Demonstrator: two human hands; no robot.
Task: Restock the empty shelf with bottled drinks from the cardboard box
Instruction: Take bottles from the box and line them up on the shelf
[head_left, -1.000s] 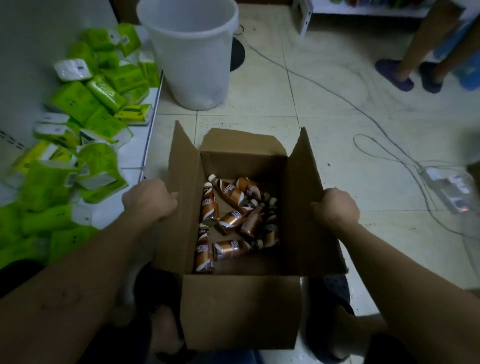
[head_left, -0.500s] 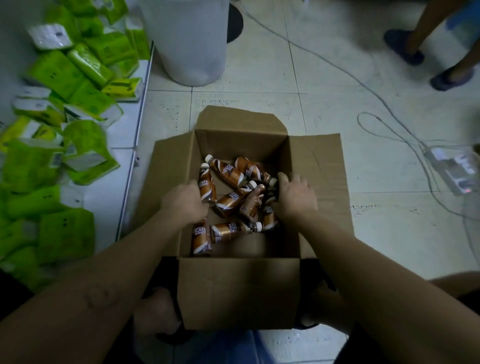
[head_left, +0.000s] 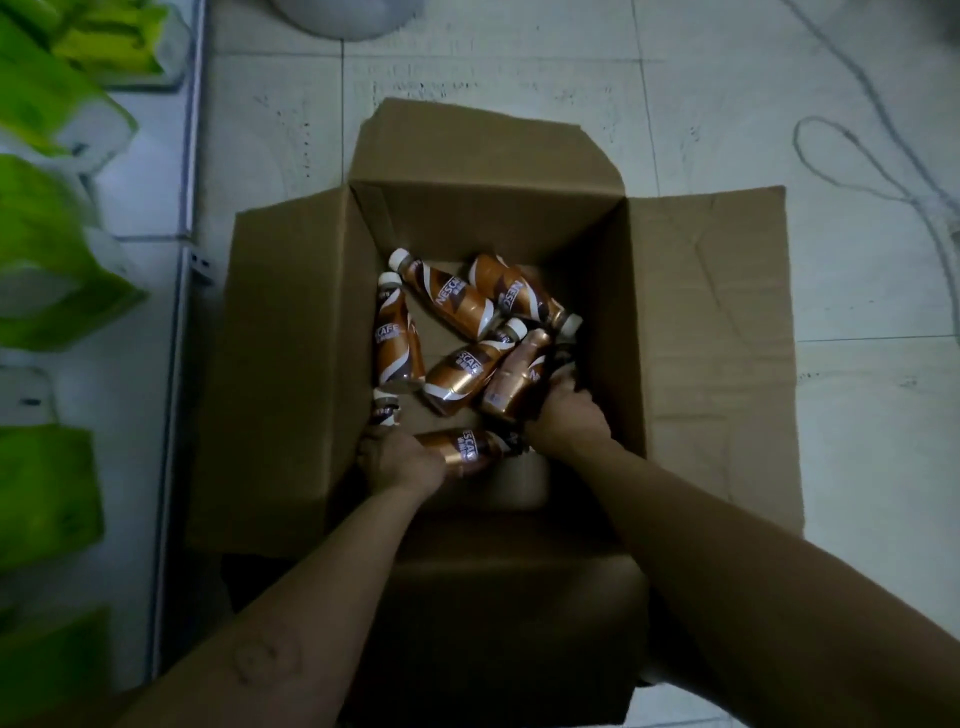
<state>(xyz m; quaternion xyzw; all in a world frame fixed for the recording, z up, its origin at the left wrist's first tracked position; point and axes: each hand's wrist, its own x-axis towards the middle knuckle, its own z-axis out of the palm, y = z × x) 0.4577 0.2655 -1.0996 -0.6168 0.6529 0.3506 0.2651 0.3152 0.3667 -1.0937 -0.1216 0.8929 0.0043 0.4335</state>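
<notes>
An open cardboard box (head_left: 291, 374) stands on the tiled floor with its flaps folded out. Several brown-and-copper coffee bottles (head_left: 457, 301) with white caps lie jumbled on its bottom. Both my arms reach down inside. My left hand (head_left: 400, 460) is closed around a bottle lying on its side (head_left: 467, 449) at the near edge of the pile. My right hand (head_left: 563, 415) grips the base of a bottle (head_left: 517, 376) at the right side of the pile, its fingers partly hidden behind it.
A low white shelf (head_left: 140, 218) runs along the left, holding green packs (head_left: 47, 260). The base of a white bucket (head_left: 332, 18) stands beyond the box. A grey cable (head_left: 852, 150) loops over the floor tiles at the right.
My hands let go of the side flaps, which now lie folded out, and went down into the box onto the bottles. The view tipped down and closer over the box.
</notes>
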